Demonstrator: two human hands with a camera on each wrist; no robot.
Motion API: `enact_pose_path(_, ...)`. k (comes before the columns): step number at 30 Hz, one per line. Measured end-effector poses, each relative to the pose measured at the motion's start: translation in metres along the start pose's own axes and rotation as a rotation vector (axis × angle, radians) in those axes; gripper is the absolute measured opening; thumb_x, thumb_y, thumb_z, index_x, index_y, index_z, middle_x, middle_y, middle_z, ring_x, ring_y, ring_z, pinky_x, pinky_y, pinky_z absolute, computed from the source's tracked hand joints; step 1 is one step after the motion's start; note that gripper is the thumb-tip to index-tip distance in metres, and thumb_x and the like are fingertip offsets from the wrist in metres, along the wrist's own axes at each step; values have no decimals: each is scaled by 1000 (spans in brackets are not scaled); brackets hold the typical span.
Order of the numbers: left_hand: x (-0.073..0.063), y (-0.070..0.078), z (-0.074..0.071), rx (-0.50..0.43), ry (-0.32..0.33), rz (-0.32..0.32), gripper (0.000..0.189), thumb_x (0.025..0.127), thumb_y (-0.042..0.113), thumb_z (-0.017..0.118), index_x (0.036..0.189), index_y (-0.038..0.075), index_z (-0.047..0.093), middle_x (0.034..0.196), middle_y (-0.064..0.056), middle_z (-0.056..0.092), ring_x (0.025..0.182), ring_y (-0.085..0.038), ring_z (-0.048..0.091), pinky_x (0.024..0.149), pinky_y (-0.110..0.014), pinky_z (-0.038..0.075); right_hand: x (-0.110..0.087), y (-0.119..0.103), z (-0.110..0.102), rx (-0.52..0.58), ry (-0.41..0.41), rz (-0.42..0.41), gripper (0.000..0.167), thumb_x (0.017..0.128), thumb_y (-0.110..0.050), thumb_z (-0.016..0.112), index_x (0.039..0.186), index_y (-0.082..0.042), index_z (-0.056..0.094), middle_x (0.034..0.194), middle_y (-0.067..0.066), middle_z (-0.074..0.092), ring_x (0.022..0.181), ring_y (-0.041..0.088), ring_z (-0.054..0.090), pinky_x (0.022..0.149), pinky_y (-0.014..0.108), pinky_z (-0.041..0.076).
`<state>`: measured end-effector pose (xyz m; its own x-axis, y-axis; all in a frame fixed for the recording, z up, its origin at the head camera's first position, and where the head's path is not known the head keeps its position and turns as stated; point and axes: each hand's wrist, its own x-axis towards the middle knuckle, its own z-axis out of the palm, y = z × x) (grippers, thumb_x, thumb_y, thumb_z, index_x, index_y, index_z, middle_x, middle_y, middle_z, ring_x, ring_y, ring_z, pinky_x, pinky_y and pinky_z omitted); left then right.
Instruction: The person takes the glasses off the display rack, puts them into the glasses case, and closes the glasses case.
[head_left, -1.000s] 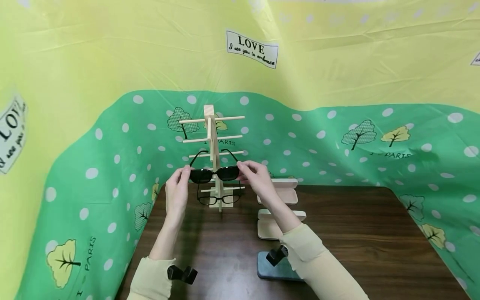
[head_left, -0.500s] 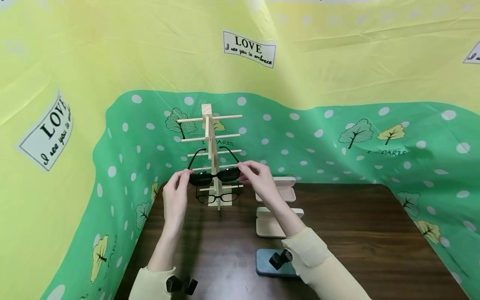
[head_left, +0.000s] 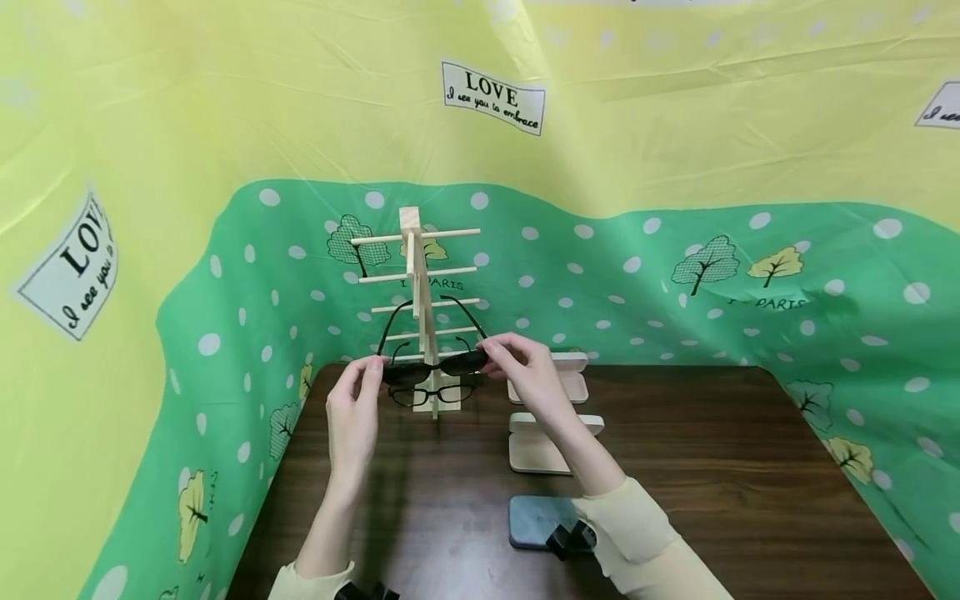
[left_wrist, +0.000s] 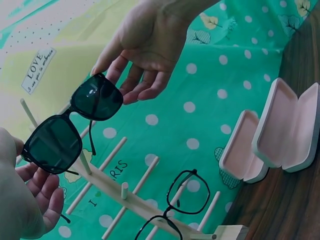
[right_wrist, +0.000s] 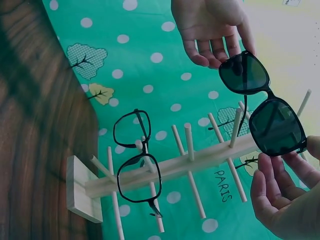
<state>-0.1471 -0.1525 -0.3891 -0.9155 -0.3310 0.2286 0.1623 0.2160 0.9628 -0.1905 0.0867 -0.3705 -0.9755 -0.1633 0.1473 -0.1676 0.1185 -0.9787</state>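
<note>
Black sunglasses (left_wrist: 54,143) are held level in front of a wooden glasses rack (head_left: 421,292), arms unfolded and pointing at it. My left hand (head_left: 352,421) pinches one end of the frame between thumb and fingers. At the other end my right hand (head_left: 523,367) pinches the frame by its hinge corner. Lower on the rack hangs a pair of black-rimmed eyeglasses (head_left: 432,394), partly overlapped by the sunglasses in the head view. Both wrist views show the dark lenses facing away from the rack, higher up than the eyeglasses.
To the right on the dark wooden table (head_left: 697,467) stand two open pale glasses cases (head_left: 538,454), one behind the other. A closed blue case (head_left: 536,521) lies nearer, partly behind the right wrist's camera. A patterned yellow and green cloth (head_left: 630,275) hangs around the table.
Both hands have lowered the sunglasses a little along the rack, and the lenses look flatter in the head view. The head view has shifted slightly.
</note>
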Motion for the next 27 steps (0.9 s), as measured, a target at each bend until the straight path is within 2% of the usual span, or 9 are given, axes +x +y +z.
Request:
enact_pose_path(4, -8, 1, 3, -23, -8, -5, 33, 107, 36, 56, 116, 9, 73, 119, -10, 74, 91, -9, 66, 84, -15, 52, -10, 0, -5, 10, -8, 16, 34, 105, -31, 60, 121, -3, 71, 123, 20, 70, 92, 15, 70, 88, 30, 60)
enact_pose_path(10, -18, 0, 9, -44, -20, 1, 30, 106, 33, 58, 114, 8, 73, 117, -11, 74, 95, -15, 68, 86, -22, 56, -20, 4, -12, 17, -6, 39, 36, 105, -32, 60, 123, -3, 69, 130, 19, 68, 95, 14, 70, 92, 33, 59)
enact_pose_path(17, -25, -6, 16, -44, -34, 10, 27, 106, 30, 59, 116, 9, 73, 113, -7, 74, 91, -9, 66, 82, -16, 52, -26, 11, -20, 16, 5, 67, 36, 104, -33, 62, 126, -4, 69, 131, 18, 69, 105, 24, 71, 95, 42, 60)
enact_pose_path(21, -28, -10, 23, -75, -54, 15, 27, 105, 27, 60, 120, 8, 72, 118, -9, 74, 97, -10, 68, 85, -14, 53, -32, 15, -25, 50, 28, 68, 36, 104, -29, 63, 128, -3, 68, 131, 17, 69, 110, 28, 72, 93, 37, 61)
enact_pose_path(25, -32, -14, 34, -112, -60, 38, 26, 104, 22, 63, 122, 5, 72, 121, -13, 73, 100, -7, 67, 86, -13, 52, -37, 20, -30, 119, 58, 55, 35, 104, -23, 62, 129, 2, 67, 130, 17, 70, 112, 23, 72, 93, 34, 60)
enact_pose_path(27, -34, -16, 40, -117, -63, 46, 26, 103, 21, 64, 123, 5, 73, 122, -14, 73, 100, -4, 66, 86, -12, 52, -41, 23, -33, 142, 83, 64, 35, 104, -21, 62, 129, 3, 67, 126, 10, 72, 109, 16, 72, 94, 35, 60)
